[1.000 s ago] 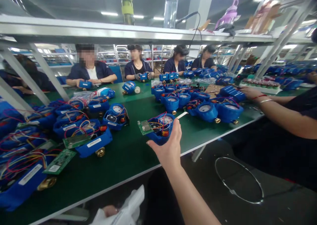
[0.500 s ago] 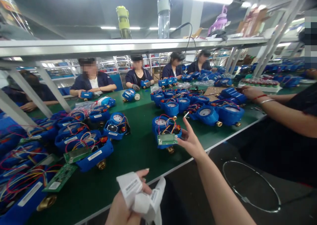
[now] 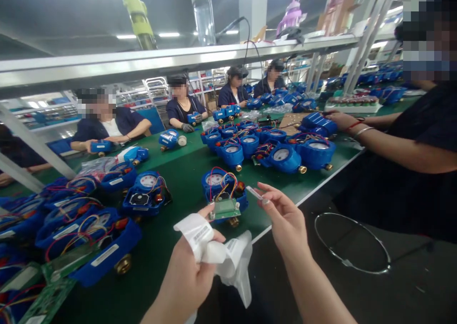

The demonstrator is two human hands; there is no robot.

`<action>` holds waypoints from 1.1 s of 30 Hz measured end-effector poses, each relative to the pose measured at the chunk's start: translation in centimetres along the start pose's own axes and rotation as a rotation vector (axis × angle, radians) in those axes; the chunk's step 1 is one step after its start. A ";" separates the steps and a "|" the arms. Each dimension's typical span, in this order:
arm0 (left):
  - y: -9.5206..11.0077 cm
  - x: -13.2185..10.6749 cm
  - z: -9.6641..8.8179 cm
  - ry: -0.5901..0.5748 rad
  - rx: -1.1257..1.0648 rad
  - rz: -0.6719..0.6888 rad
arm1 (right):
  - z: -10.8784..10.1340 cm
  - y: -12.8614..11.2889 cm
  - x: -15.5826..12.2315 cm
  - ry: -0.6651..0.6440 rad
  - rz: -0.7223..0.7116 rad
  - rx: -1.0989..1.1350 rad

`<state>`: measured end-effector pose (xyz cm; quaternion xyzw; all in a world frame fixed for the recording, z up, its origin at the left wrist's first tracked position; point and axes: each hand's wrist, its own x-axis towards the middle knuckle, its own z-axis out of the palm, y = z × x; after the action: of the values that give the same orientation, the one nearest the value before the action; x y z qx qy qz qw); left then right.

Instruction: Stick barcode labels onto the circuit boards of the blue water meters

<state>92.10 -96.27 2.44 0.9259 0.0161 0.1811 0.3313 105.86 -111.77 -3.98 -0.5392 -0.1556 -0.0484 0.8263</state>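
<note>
My left hand (image 3: 194,262) is closed on a curling strip of white label backing (image 3: 232,257) printed with barcodes. One of its fingers reaches to the left edge of a green circuit board (image 3: 225,209). That board hangs at the front of a blue water meter (image 3: 207,183) with a round dial, coloured wires and a brass fitting. Between the thumb and fingers of my right hand (image 3: 285,214) is a small white barcode label (image 3: 254,192), held just right of the meter and apart from it.
Several wired blue meters (image 3: 89,238) crowd the left of the green table (image 3: 171,248); another group (image 3: 282,155) stands further back. A co-worker's hands (image 3: 342,119) handle blue parts at right. A metal shelf (image 3: 143,67) with bottles runs overhead. More people sit across.
My left hand has risen to the meter's board with the label strip. My right hand has drawn back from the meter, label still pinched. The view has turned slightly right.
</note>
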 end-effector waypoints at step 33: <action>0.0 1.5 -1.1 0.028 -0.328 0.010 | 3.3 -0.9 -0.2 -0.098 -0.218 -0.611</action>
<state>93.15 -95.35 3.68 0.8567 -0.0135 0.1960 0.4768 104.82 -109.19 -2.00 -0.7442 -0.2300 -0.1548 0.6077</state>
